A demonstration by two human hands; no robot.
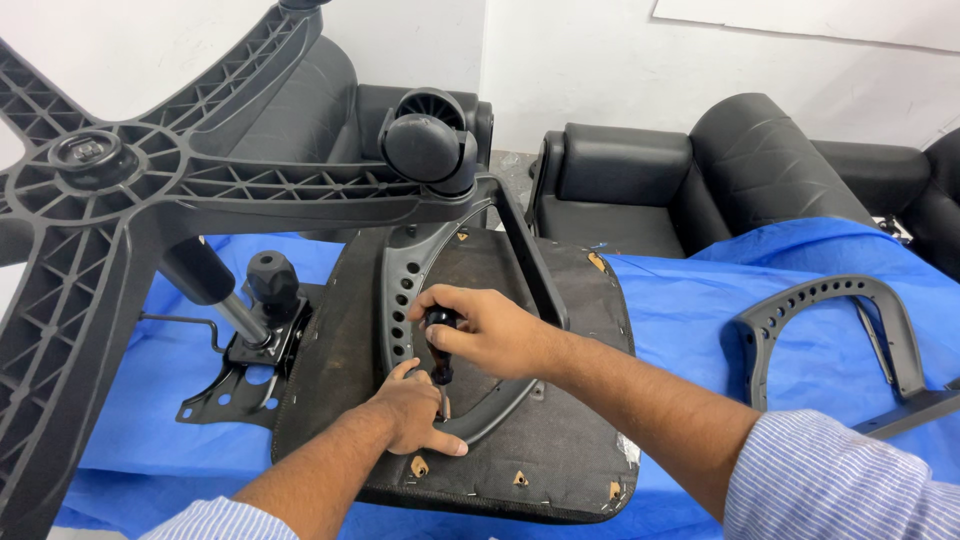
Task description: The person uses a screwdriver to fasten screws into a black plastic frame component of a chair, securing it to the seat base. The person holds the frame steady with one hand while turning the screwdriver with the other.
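The right hand (480, 330) is closed around the black handle of a screwdriver (438, 345), which is held upright with its tip down at the lower end of the curved black armrest bracket (400, 290). The left hand (415, 410) is laid flat beside the tip, fingers pressed on the bracket's foot and the upturned seat pan (560, 440), thumb out along the bracket edge.

The tip itself is hidden behind the left hand, so its seating in the fastener cannot be told. Judgement: the driver is best kept square to the seat, pushed down firmly while turned, with the bracket pinned so the hole stays aligned.

The seat lies underside-up on a blue sheet (680, 310). The tilt mechanism (250, 350) sits at its left edge, and the five-star base (110, 170) looms over it. A second armrest bracket (830, 330) lies well apart on the right.
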